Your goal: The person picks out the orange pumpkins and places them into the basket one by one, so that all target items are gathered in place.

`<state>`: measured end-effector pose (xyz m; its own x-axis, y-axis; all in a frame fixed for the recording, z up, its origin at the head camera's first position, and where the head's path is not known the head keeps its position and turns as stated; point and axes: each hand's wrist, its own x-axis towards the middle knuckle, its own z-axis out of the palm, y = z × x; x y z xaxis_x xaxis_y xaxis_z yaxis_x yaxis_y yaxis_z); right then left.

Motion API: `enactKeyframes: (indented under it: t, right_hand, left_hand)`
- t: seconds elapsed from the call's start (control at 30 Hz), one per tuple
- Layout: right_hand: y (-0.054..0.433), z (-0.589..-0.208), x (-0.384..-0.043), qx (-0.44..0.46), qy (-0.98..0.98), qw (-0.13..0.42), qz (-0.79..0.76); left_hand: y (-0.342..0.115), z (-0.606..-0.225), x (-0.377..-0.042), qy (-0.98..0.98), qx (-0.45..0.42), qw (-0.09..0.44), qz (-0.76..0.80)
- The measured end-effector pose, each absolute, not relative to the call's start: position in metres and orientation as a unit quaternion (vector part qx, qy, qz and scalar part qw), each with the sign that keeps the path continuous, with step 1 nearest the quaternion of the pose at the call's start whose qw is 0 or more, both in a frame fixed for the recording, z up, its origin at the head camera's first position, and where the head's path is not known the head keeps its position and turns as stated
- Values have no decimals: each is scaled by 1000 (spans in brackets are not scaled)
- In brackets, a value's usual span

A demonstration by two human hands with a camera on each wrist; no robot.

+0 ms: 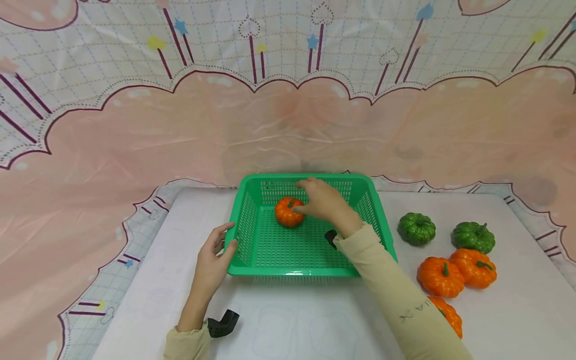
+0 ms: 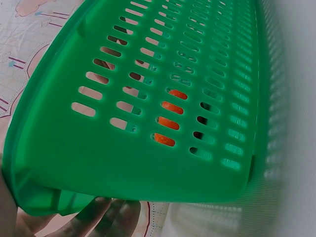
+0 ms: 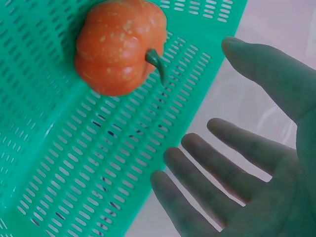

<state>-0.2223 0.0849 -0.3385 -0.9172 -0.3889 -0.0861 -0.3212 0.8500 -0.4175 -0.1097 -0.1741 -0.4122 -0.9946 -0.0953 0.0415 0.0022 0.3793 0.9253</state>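
Observation:
A green plastic basket [image 1: 294, 272] with slotted walls stands on the white table, with one small orange pumpkin [image 1: 286, 215] inside it. My left hand [image 1: 212, 265] holds the basket's left rim, thumb on one side and fingers on the other; the left wrist view shows those fingertips [image 2: 121, 215] below the rim. Over the basket my right hand [image 1: 325, 201] spreads its fingers beside the pumpkin. Seen from the right wrist, the pumpkin [image 3: 118, 47] with its green stem sits apart from the spread fingers [image 3: 222, 177], and nothing is in that hand.
Right of the basket lie a green pumpkin [image 1: 416, 229] and a second green pumpkin [image 1: 473, 237]. Nearer are orange pumpkins [image 1: 441, 277], one partly behind the right sleeve [image 1: 405, 305]. A patterned cloth [image 1: 297, 130] hangs behind the table [image 1: 297, 320].

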Motion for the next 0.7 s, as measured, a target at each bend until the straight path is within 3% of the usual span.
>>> enactKeyframes:
  t: [0.7]
  right_hand:
    - [98, -316, -204, -211, 957, 55, -192]
  left_hand:
    - [-175, -413, -109, -830, 22, 46, -556]
